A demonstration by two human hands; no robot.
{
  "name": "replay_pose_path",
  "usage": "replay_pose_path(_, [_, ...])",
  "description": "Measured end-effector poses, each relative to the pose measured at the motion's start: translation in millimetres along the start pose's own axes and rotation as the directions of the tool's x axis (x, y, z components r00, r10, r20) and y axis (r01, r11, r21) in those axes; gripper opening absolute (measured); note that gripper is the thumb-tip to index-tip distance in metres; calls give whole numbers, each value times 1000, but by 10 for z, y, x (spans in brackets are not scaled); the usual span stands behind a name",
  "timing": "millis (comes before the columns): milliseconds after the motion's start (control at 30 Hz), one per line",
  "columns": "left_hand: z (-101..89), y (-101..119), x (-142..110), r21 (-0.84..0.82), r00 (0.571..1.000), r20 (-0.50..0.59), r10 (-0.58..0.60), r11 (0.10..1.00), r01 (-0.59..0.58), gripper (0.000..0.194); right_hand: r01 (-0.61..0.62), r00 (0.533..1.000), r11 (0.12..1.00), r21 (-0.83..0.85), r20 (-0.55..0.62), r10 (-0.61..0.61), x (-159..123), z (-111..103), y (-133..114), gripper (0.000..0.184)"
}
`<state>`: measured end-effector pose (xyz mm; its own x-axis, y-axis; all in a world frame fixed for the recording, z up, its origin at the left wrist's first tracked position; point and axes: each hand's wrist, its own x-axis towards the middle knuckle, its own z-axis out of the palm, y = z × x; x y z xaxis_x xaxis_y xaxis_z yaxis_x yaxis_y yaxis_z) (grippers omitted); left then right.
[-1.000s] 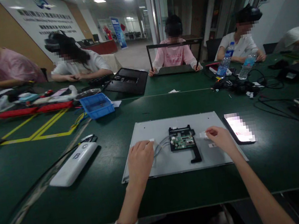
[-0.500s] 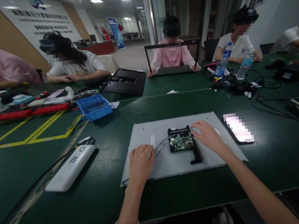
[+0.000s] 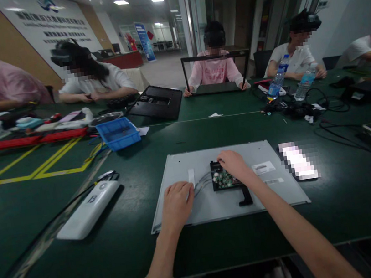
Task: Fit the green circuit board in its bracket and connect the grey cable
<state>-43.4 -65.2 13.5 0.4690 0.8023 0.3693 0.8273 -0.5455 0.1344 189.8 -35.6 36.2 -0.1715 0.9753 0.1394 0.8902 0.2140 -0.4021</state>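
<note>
A grey metal-backed panel (image 3: 175,165) lies flat on the green table in front of me. On its middle sits a green circuit board (image 3: 224,179) in a black plastic bracket (image 3: 246,197), whose lower arm sticks out downward. Thin grey cables (image 3: 203,183) run from the board's left side to my left hand (image 3: 177,201), which rests on the panel's left part with fingers curled around their ends. My right hand (image 3: 236,165) reaches over the board, fingers closed at the bracket's upper edge. It covers the board's right part, and its fingertips are partly hidden.
A white power bank (image 3: 90,212) with cables lies left, a lit phone (image 3: 297,162) right of the panel. Farther off are a blue basket (image 3: 119,134), a black casing (image 3: 156,101) and water bottles (image 3: 304,83). Across the table, a person holds a black frame (image 3: 215,55).
My right hand has moved left from the bracket's right side onto its upper edge, uncovering labels on the panel. My left hand stays nearly in place by the cables.
</note>
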Motion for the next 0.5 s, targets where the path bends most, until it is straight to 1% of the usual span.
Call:
replay_pose_path(67, [4,-6,-2,-8,1000,-11,-1,1000,1,21,-22,1000,1000,-17,-9,22,9,0,28,31])
replay_pose_path(133, [2,-7,-5,-16,1000,-15,2,1000,-2,21,-45,999,998,-31,-22,45,-1,-14,102,28])
replay_pose_path(233, [1,-5,-7,-15,1000,-18,9,1000,-9,21,-103,992,991,-88,-87,95,-70,-51,305,22])
replay_pose_path(333, [5,-3,-3,-16,1000,-24,20,1000,-20,22,-169,978,970,-174,-153,143,-200,-72,556,25])
replay_pose_path(400, [6,0,3,-23,999,-22,26,999,-26,22,-176,978,965,-193,-146,149,-291,-63,694,26])
replay_pose_path(500, [5,7,12,-26,1000,-9,18,999,-19,22,-155,984,978,-141,-111,140,-388,-26,820,30])
